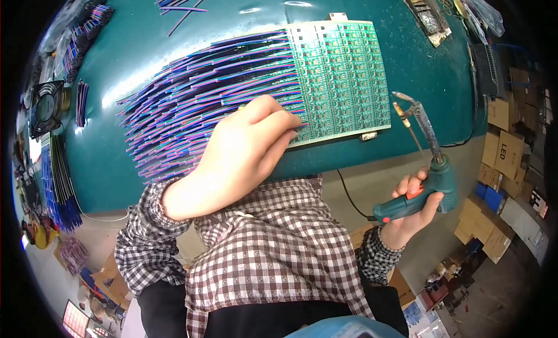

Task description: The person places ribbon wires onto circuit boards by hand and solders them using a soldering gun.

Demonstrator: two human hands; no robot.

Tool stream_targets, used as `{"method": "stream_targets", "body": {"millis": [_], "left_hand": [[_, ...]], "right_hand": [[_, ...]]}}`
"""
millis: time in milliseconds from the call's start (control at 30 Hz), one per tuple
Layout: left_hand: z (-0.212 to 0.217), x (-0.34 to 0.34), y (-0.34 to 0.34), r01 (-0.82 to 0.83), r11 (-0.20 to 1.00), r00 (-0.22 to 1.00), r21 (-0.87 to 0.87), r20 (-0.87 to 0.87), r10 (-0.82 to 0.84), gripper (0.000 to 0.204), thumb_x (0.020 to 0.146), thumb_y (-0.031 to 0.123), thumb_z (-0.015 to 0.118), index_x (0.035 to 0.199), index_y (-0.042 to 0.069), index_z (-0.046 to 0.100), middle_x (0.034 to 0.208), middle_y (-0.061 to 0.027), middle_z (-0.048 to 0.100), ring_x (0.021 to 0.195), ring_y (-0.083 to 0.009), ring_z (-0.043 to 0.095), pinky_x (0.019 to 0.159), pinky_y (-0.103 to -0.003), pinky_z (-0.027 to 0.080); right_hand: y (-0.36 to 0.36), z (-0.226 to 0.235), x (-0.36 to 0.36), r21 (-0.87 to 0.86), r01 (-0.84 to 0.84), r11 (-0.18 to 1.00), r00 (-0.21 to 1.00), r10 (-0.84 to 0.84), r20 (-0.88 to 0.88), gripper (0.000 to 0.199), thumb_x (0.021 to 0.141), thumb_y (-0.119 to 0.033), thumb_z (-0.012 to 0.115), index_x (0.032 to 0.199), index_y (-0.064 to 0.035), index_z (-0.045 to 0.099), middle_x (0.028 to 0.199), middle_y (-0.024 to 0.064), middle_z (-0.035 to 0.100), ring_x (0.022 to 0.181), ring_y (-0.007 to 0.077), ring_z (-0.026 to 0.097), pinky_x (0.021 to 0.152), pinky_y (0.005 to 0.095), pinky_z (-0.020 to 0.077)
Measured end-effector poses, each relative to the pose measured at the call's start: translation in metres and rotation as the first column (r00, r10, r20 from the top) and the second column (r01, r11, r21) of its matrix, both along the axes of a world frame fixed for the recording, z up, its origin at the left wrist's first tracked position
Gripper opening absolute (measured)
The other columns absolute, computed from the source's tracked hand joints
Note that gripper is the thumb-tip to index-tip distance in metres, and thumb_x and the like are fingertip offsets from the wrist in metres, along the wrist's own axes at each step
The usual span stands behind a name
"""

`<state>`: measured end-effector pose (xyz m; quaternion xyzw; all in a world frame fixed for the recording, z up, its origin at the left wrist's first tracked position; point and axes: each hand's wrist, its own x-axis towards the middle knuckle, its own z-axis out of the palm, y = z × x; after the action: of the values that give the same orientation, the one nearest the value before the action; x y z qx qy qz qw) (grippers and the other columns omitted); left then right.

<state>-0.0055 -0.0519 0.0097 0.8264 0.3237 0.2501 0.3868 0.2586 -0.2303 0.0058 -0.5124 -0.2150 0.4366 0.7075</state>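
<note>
A green circuit board panel (343, 76), made of many small repeated boards, lies on the green table mat. Rows of multi-coloured wires (197, 88) run leftward from its left edge in a dense fan. My left hand (238, 149) reaches over the lower wires, its fingertips pinched at a wire end by the panel's lower left corner. The fingers partly cover that wire. Off the table's front edge, my right hand (429, 213) grips a green soldering gun (443, 184) with a red trigger. Its metal tip (401, 95) points up, to the right of the panel, apart from it.
A grimy metal tray (427, 18) sits at the far right, beside clear plastic. More wire bundles lie at the far edge (180, 6) and the left (82, 102), near a black fan (47, 107). A black cord (349, 192) hangs below the gun. Cardboard boxes (505, 158) stand at right.
</note>
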Motion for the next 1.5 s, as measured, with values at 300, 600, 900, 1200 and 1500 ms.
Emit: {"method": "stream_targets", "body": {"millis": [300, 600, 900, 1200, 1500], "left_hand": [[-0.007, 0.0, -0.011, 0.122, 0.912, 0.955, 0.392, -0.297, -0.001, 0.038, 0.072, 0.001, 0.065, 0.11, -0.001, 0.066, 0.096, -0.0079, 0.059, 0.078, -0.0228, 0.059, 0.064, -0.033, 0.051], [-0.003, 0.001, -0.01, 0.174, 0.855, 0.949, 0.489, -0.315, -0.013, 0.043, 0.07, 0.008, 0.062, 0.111, -0.005, 0.065, 0.097, -0.0094, 0.059, 0.079, -0.0214, 0.059, 0.063, -0.031, 0.052], [-0.01, 0.006, -0.009, 0.167, 0.825, 0.956, 0.54, -0.293, -0.002, 0.042, 0.068, 0.008, 0.062, 0.108, -0.007, 0.065, 0.096, -0.0111, 0.06, 0.077, -0.021, 0.06, 0.064, -0.03, 0.052], [-0.012, 0.004, -0.007, 0.169, 0.857, 0.962, 0.488, -0.27, -0.036, 0.041, 0.069, 0.008, 0.061, 0.107, -0.006, 0.064, 0.096, -0.0116, 0.059, 0.078, -0.0218, 0.06, 0.065, -0.03, 0.052], [-0.012, 0.003, -0.004, 0.168, 0.876, 0.967, 0.452, -0.249, -0.057, 0.042, 0.068, 0.008, 0.061, 0.108, -0.006, 0.065, 0.096, -0.0106, 0.058, 0.076, -0.022, 0.058, 0.063, -0.031, 0.051]], "right_hand": [[-0.004, -0.006, -0.008, -0.059, 0.008, 0.998, 1.0, -0.009, -0.015, 0.06, 0.093, -0.054, 0.058, 0.116, 0.002, 0.053, 0.083, 0.0064, 0.057, 0.076, 0.0197, 0.06, 0.063, 0.0327, 0.0563], [-0.006, 0.0, -0.015, -0.105, -0.001, 0.994, 1.0, 0.0, -0.009, 0.06, 0.092, -0.053, 0.059, 0.116, 0.0026, 0.053, 0.084, 0.0064, 0.057, 0.076, 0.0199, 0.059, 0.065, 0.033, 0.0562], [-0.016, 0.019, -0.034, -0.184, 0.046, 0.982, 0.982, -0.011, 0.19, 0.06, 0.096, -0.046, 0.058, 0.126, 0.0054, 0.049, 0.098, 0.0122, 0.062, 0.092, 0.0269, 0.066, 0.071, 0.0341, 0.0613], [-0.017, 0.027, -0.047, -0.285, -0.121, 0.951, 0.875, 0.238, 0.422, 0.059, 0.089, -0.035, 0.067, 0.12, 0.0127, 0.053, 0.095, 0.0179, 0.064, 0.086, 0.0297, 0.067, 0.071, 0.0368, 0.0622], [-0.017, 0.021, -0.045, -0.294, -0.125, 0.948, 0.858, 0.251, 0.448, 0.048, 0.074, -0.021, 0.087, 0.104, 0.0087, 0.064, 0.087, 0.0142, 0.07, 0.082, 0.0252, 0.07, 0.076, 0.0367, 0.0578]]}}
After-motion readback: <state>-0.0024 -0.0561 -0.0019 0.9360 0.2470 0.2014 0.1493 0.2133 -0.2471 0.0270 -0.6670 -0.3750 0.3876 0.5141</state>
